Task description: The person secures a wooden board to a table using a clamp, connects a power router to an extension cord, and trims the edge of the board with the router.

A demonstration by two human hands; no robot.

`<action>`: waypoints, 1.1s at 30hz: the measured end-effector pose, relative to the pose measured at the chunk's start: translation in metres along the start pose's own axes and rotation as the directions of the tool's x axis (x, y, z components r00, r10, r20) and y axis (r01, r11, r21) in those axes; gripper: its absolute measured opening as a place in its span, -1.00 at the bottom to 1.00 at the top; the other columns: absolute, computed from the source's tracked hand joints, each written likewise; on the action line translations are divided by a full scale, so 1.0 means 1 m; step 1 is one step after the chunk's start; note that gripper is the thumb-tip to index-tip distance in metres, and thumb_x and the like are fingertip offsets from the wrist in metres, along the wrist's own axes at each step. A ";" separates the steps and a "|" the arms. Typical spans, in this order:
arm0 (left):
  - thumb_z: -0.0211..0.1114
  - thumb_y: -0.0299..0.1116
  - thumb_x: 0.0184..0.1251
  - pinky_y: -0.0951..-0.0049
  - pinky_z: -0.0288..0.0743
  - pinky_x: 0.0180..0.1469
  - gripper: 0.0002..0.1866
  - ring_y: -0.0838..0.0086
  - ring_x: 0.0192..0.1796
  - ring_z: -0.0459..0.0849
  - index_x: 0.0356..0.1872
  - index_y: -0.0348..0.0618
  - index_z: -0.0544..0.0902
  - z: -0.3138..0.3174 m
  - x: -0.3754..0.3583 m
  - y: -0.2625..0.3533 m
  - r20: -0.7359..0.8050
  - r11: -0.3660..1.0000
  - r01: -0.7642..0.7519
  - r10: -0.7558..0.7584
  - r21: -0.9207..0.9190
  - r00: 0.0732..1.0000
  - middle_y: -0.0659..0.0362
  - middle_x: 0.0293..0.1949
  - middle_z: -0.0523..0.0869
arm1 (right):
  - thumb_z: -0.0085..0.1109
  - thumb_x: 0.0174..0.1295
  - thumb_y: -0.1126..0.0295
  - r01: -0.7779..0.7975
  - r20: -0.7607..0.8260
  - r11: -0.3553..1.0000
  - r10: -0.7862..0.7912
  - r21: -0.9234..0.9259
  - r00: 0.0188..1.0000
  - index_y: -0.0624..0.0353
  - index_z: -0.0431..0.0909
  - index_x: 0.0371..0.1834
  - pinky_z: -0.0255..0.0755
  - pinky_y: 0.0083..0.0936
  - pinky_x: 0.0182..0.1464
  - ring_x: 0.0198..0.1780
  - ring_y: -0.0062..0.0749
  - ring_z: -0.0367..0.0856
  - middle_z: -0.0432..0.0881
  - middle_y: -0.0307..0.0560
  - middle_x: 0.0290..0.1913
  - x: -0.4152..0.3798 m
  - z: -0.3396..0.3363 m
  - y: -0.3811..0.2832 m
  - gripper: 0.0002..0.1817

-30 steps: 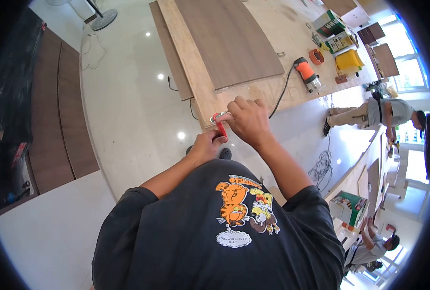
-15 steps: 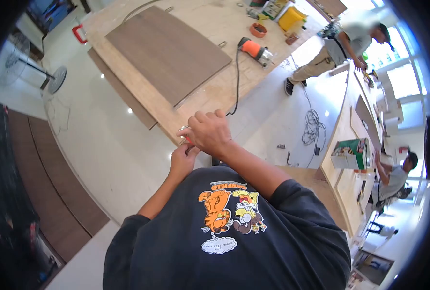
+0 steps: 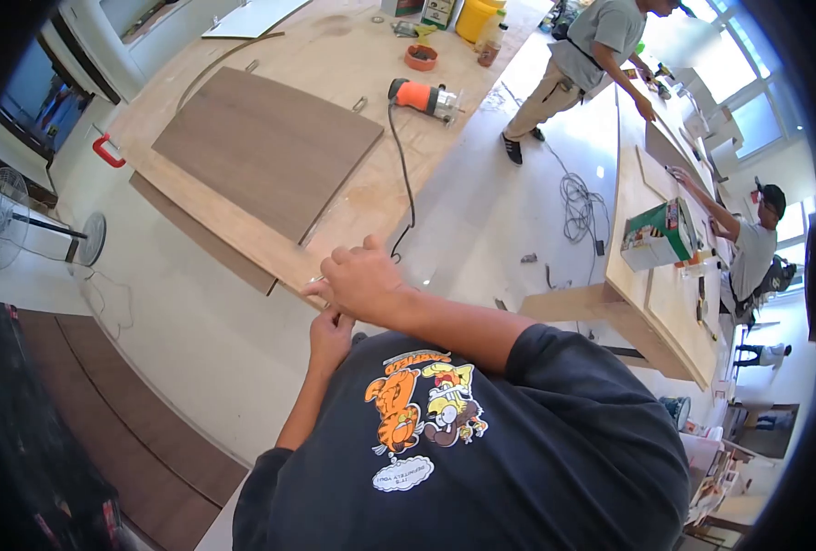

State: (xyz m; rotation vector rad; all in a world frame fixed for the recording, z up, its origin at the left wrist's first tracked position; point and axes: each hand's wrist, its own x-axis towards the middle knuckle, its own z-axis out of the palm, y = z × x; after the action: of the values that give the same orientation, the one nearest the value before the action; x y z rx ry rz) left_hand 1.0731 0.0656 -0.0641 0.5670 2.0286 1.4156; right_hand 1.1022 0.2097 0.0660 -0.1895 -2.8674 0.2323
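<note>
Hands meet at the near corner of the long pale plywood workbench (image 3: 335, 55), its top raw and scuffed. The right hand (image 3: 360, 278) lies knuckles-up over that corner with its fingers curled together; a thin sliver of bright metal pokes out at its 9 o'clock edge, but what the fingers close on cannot be told. The left hand (image 3: 330, 335) sits just beneath it at 6 o'clock, fingers bunched up against the right palm, its grip hidden too.

At 11 o'clock from the hands a smooth, dark walnut-brown rectangular panel (image 3: 266, 147) lies flat on the bench. At 1 o'clock, farther along, rests an orange-and-silver corded power router (image 3: 424, 96), its black cable (image 3: 406, 188) trailing back toward the hands. A red curved clamp handle (image 3: 108, 152) hooks the bench's far edge at 10 o'clock. Two other people work well apart at 1 and 3 o'clock, beside a second plywood bench bearing a green cardboard box (image 3: 660, 234).

Half a second ago a small red-handled clamp showed between the two hands at this corner; now the red is covered. The view has swung leftward, so the bench, panel and router sit differently in frame, while both hands stay at the same corner.
</note>
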 end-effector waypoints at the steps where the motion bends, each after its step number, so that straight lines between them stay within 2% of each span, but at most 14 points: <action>1: 0.28 -0.22 0.43 0.34 0.46 -0.33 -0.69 0.41 -0.41 0.65 -0.18 -0.36 0.68 -0.004 0.000 0.001 0.027 0.999 0.037 -0.037 0.026 0.999 0.00 -0.44 0.74 | 0.19 0.28 -0.11 0.017 0.018 1.000 -0.018 0.022 1.000 0.08 0.65 -0.47 0.34 -0.24 -0.06 -0.34 -0.24 0.68 0.63 -0.12 -0.42 0.002 -0.004 0.001 -0.54; 4: 0.22 -0.22 0.50 0.47 0.55 -0.22 -0.64 0.49 -0.27 0.72 0.01 -0.38 0.64 -0.008 -0.011 0.006 0.053 0.974 0.155 -0.148 -0.163 0.988 0.08 -0.27 0.79 | 0.13 0.35 -0.08 0.057 -0.212 0.962 0.002 0.267 0.977 0.14 0.66 -0.43 0.43 -0.15 -0.04 -0.21 -0.09 0.68 0.66 -0.05 -0.34 0.001 -0.017 0.018 -0.52; 7: 0.16 -0.21 0.55 0.52 0.56 -0.19 -0.62 0.49 -0.25 0.71 0.05 -0.42 0.62 -0.012 -0.030 -0.047 0.068 0.895 0.280 -0.274 -0.348 0.959 0.11 -0.25 0.77 | 0.10 0.38 -0.07 -0.089 0.010 0.868 0.097 0.488 0.995 0.20 0.66 -0.39 0.48 -0.05 -0.02 -0.17 0.10 0.66 0.67 0.09 -0.30 0.008 -0.018 0.086 -0.49; 9: 0.18 -0.17 0.55 0.54 0.50 -0.31 -0.62 0.54 -0.36 0.63 -0.04 -0.38 0.66 -0.008 -0.044 -0.062 -0.040 0.900 0.355 -0.376 -0.253 0.926 0.17 -0.33 0.74 | 0.09 0.37 -0.05 -0.366 0.348 0.895 0.269 0.255 0.898 0.25 0.66 -0.28 0.52 -0.04 -0.08 -0.09 0.17 0.65 0.68 0.23 -0.18 0.019 -0.004 0.145 -0.50; 11: 0.21 -0.13 0.51 0.45 0.46 -0.40 -0.62 0.55 -0.44 0.58 -0.18 -0.34 0.70 -0.003 -0.061 -0.112 -0.104 0.899 0.429 -0.436 -0.087 0.894 0.19 -0.42 0.71 | 0.10 0.37 0.01 -0.523 0.400 0.821 0.411 0.228 0.819 0.25 0.65 -0.28 0.50 -0.02 -0.04 -0.06 0.21 0.64 0.68 0.30 -0.14 0.028 0.002 0.200 -0.55; 13: 0.12 -0.03 0.44 0.16 0.48 -0.37 -0.53 0.25 -0.46 0.68 -0.33 -0.30 0.72 -0.001 -0.092 -0.198 -0.033 0.807 0.398 -0.428 0.435 0.903 -0.05 -0.48 0.71 | 0.19 0.32 0.09 -0.524 0.340 0.803 0.426 0.285 0.838 0.27 0.63 -0.21 0.50 -0.04 0.03 0.00 0.19 0.63 0.66 0.28 -0.09 0.035 0.023 0.262 -0.61; 15: 0.10 0.06 0.45 0.03 0.54 -0.19 -0.46 -0.02 -0.22 0.74 -0.27 -0.30 0.75 0.030 -0.138 -0.287 -0.085 0.644 0.373 -0.432 0.668 0.898 -0.17 -0.31 0.75 | 0.25 0.28 0.14 -0.447 0.200 0.842 0.403 0.303 0.893 0.28 0.59 -0.12 0.48 -0.03 0.07 0.05 0.19 0.61 0.64 0.29 -0.03 0.045 0.029 0.310 -0.63; 19: 0.13 0.14 0.43 -0.01 0.57 0.03 -0.45 -0.16 -0.06 0.69 -0.14 -0.20 0.77 0.088 -0.141 -0.238 -0.130 0.471 0.782 -0.818 0.408 0.561 -0.20 -0.13 0.75 | 0.44 0.13 0.20 -0.356 0.114 0.928 0.344 0.112 0.932 0.27 0.48 0.15 0.41 -0.08 0.23 0.23 0.14 0.50 0.55 0.24 0.16 0.099 0.012 0.380 -0.41; 21: 0.10 0.04 0.46 0.02 0.57 0.01 -0.52 -0.15 -0.07 0.69 -0.20 -0.18 0.77 0.102 -0.111 -0.211 -0.106 0.599 0.559 -0.622 0.573 0.776 -0.15 -0.16 0.76 | 0.48 0.06 0.16 -0.305 0.155 0.952 0.304 -0.022 0.940 0.24 0.42 0.22 0.39 -0.09 0.26 0.28 0.11 0.46 0.54 0.21 0.18 0.138 -0.002 0.394 -0.30; 22: 0.06 -0.06 0.48 0.01 0.57 -0.02 -0.58 -0.11 -0.07 0.70 -0.25 -0.20 0.74 0.109 -0.088 -0.197 0.088 0.566 0.272 -0.527 0.778 0.845 -0.10 -0.20 0.76 | 0.51 0.02 0.14 -0.302 0.214 0.950 0.311 -0.073 0.926 0.22 0.40 0.26 0.37 -0.10 0.28 0.31 0.08 0.44 0.53 0.19 0.19 0.157 -0.006 0.400 -0.24; 23: 0.00 -0.15 0.49 -0.01 0.56 -0.06 -0.62 -0.08 -0.09 0.70 -0.26 -0.19 0.70 0.118 -0.073 -0.186 0.087 0.618 0.181 -0.378 0.765 0.922 -0.07 -0.24 0.76 | 0.53 -0.03 0.12 -0.296 0.229 0.949 0.313 -0.109 0.922 0.20 0.39 0.27 0.36 -0.10 0.29 0.31 0.05 0.45 0.54 0.15 0.20 0.171 0.001 0.409 -0.20; 24: 0.05 -0.13 0.48 0.03 0.56 -0.03 -0.63 -0.05 -0.07 0.71 -0.19 -0.19 0.71 0.132 -0.056 -0.164 -0.122 0.749 0.380 -0.378 0.543 0.918 -0.08 -0.21 0.76 | 0.54 -0.07 0.11 -0.294 0.238 0.944 0.323 -0.149 0.916 0.19 0.38 0.28 0.36 -0.10 0.31 0.32 0.03 0.45 0.54 0.12 0.20 0.185 0.011 0.419 -0.17; 28: 0.22 -0.06 0.40 0.18 0.57 0.07 -0.58 0.04 -0.01 0.74 -0.02 -0.24 0.71 0.184 -0.020 -0.094 -0.441 0.846 0.517 -0.517 -0.131 0.734 -0.13 -0.11 0.77 | 0.57 -0.22 0.07 -0.383 0.473 0.885 0.466 -0.266 0.748 0.14 0.38 0.28 0.33 -0.12 0.34 0.35 -0.07 0.45 0.55 0.03 0.24 0.225 0.033 0.435 -0.08; 33: 0.28 -0.07 0.34 0.22 0.56 0.09 -0.56 0.07 0.02 0.74 -0.04 -0.28 0.73 0.221 -0.060 -0.075 -0.492 0.753 0.625 -0.631 -0.205 0.600 -0.15 -0.11 0.77 | 0.54 -0.22 0.06 -0.325 0.458 0.907 0.416 -0.266 0.786 0.14 0.49 0.17 0.32 -0.11 0.35 0.22 -0.15 0.60 0.65 0.02 0.12 0.235 0.054 0.446 -0.19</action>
State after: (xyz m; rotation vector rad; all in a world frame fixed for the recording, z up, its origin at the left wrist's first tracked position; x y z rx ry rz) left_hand 1.2666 0.1532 -0.1778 -0.6191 2.2870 1.1903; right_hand 0.9106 0.6735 -0.0060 -0.8611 -3.3482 0.1121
